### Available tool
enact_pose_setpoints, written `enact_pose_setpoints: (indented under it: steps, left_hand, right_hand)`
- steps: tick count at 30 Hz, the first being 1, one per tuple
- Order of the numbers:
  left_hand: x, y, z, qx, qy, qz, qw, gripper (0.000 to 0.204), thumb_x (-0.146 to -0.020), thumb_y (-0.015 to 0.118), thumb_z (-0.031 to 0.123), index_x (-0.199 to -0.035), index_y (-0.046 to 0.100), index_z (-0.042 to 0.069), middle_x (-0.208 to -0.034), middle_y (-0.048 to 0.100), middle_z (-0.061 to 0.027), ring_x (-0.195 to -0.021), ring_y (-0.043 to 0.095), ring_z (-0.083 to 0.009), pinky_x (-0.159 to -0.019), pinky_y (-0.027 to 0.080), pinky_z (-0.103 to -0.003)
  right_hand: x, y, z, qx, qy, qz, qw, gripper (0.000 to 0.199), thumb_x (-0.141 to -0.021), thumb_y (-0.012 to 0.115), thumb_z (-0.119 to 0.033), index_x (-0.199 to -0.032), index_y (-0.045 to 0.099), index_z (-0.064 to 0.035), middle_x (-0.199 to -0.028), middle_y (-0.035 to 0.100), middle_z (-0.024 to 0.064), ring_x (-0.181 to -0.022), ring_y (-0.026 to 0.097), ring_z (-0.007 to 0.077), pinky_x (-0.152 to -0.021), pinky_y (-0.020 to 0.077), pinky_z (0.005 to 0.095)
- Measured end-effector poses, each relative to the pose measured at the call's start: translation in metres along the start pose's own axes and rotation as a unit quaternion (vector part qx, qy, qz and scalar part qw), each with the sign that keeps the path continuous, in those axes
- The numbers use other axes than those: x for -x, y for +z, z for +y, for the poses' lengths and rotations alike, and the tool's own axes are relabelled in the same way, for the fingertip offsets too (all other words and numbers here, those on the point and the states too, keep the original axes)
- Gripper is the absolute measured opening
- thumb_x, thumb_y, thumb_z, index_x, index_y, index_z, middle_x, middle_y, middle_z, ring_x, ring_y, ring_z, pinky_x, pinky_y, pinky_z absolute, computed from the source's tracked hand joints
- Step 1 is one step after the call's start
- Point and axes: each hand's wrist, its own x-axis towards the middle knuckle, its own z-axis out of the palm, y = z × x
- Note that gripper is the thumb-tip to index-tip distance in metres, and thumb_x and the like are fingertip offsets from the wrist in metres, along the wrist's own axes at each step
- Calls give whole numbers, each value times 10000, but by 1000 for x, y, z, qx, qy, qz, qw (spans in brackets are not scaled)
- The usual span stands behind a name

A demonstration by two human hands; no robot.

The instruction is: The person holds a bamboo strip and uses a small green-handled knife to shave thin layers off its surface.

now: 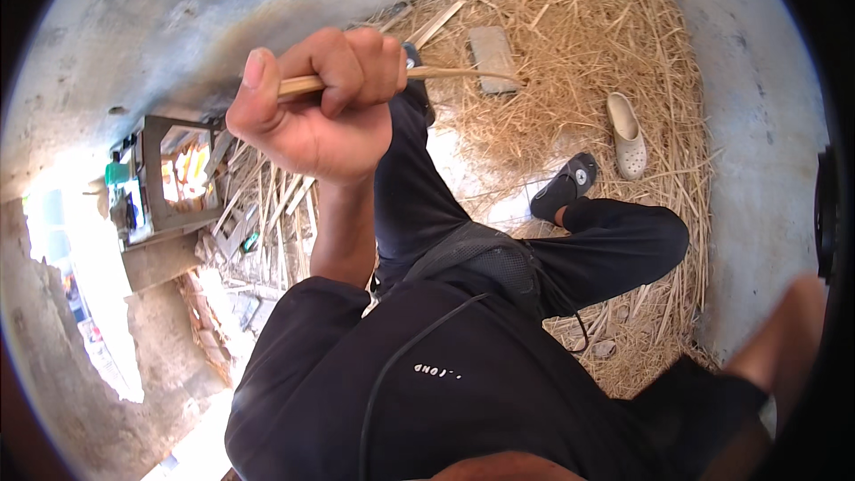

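Note:
Raised in front of me at the upper left, my left hand (325,98) is closed in a fist around a thin pale strip of bamboo or wood (445,72). One end shows beside the thumb. The other tapers and bends slightly toward the right, passing in front of a grey brick-like block (492,58) that lies on the straw. At the right edge only my right forearm (793,330) shows, lifted beside the wall; its hand is out of sight. A dark round object (826,214) is partly visible just above that forearm.
Shavings and straw (588,27) cover much of the floor. A beige clog (628,138) lies near the right wall (757,125), beside my dark shoe (567,185). Split slats (285,196) are piled at left, near a wooden frame (165,174) and a bright opening.

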Motion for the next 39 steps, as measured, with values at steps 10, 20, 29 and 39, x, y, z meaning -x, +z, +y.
enact_pose_setpoints:
  steps: [10,20,29,39]
  left_hand:
    - [-11,-2,-7,-9,26,17,999,507,-844,216,508,-513,238,125,-435,175,6,-412,118,-121,-404,128,-299]
    - [-11,-7,-10,39,50,-17,998,521,-864,174,475,-510,267,104,-434,227,2,-399,144,-121,-381,130,-294]
    - [-13,-6,-3,-18,55,41,997,493,-865,248,405,-482,275,96,-421,239,-16,-379,174,-128,-380,180,-291]
    - [-11,6,-10,26,64,54,996,477,-851,255,381,-473,264,90,-402,237,-14,-368,158,-118,-368,165,-288]
  right_hand:
    - [15,-10,68,88,55,-66,992,376,-936,319,-289,-816,525,2,-693,533,144,-649,490,276,-644,373,404]
    - [8,-40,83,86,62,5,994,312,-930,338,-248,-894,531,-6,-777,558,134,-733,511,252,-716,390,377]
    - [155,45,-119,-222,-22,-129,966,272,-925,355,-211,-965,537,-13,-853,581,126,-810,530,230,-781,405,353]
    - [299,111,-195,-154,48,-475,865,528,-928,335,-333,-630,556,43,-577,522,261,-543,539,394,-531,389,468]
